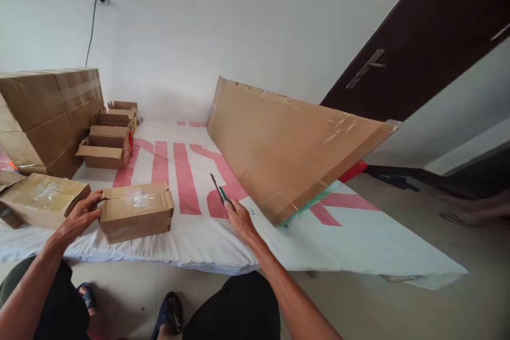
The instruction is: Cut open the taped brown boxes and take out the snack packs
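Observation:
A closed cardboard box (137, 211) with clear tape across its top lies near the front edge of the cloth-covered table. My left hand (83, 214) grips its left end, fingers and thumb bent against the edge. To the right of that box, my right hand (240, 219) is closed round a green-handled utility knife (225, 197). The knife's long blade is out and points up and to the left, apart from the box. Another taped cardboard box (45, 196) sits just left of my left hand.
Large stacked cartons (50, 114) stand at the back left. Several small open boxes (105, 149) line up beside them. A big cardboard sheet (295, 143) leans on the right, with something red (353, 170) behind it. White cloth with red lettering covers the table (358, 244).

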The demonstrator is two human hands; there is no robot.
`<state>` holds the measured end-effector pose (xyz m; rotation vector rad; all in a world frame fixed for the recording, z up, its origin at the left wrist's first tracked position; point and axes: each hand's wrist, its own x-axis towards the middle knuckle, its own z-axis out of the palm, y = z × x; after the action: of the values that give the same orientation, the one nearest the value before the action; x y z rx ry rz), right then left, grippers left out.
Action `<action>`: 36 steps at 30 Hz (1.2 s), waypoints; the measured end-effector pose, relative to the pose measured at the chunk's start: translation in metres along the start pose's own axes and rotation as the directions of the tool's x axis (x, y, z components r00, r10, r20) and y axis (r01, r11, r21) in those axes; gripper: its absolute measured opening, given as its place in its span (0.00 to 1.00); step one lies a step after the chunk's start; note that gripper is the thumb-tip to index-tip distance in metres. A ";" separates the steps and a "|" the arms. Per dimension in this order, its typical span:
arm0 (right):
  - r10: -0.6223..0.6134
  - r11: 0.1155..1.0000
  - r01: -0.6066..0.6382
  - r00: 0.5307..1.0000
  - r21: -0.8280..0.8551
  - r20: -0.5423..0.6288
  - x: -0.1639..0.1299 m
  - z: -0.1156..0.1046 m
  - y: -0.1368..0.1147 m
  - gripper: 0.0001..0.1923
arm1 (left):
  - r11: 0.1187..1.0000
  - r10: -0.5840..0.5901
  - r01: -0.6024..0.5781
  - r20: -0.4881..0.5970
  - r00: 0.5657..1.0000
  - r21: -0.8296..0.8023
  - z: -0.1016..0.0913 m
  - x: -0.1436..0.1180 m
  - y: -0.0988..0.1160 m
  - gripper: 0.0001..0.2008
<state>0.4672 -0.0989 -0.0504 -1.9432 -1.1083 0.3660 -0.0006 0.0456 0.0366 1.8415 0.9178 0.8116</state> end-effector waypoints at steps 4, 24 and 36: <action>-0.102 0.975 0.072 0.986 0.210 0.135 0.011 -0.003 -0.057 0.30 | 1.000 0.009 -0.008 0.028 1.000 -0.028 0.009 -0.002 0.009 0.26; -0.477 0.859 0.483 0.636 0.169 0.608 -0.014 0.023 -0.233 0.18 | 0.986 0.048 -0.036 0.076 0.996 -0.161 0.017 -0.011 -0.010 0.23; -0.464 0.792 0.610 0.609 -0.007 0.644 -0.006 0.030 -0.251 0.18 | 0.992 0.044 -0.034 0.074 0.996 -0.122 0.017 -0.014 0.001 0.24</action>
<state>0.3049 -0.0257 0.1284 -1.5685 -2.1975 0.5710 0.0066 0.0267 0.0284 1.7769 0.7699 0.7979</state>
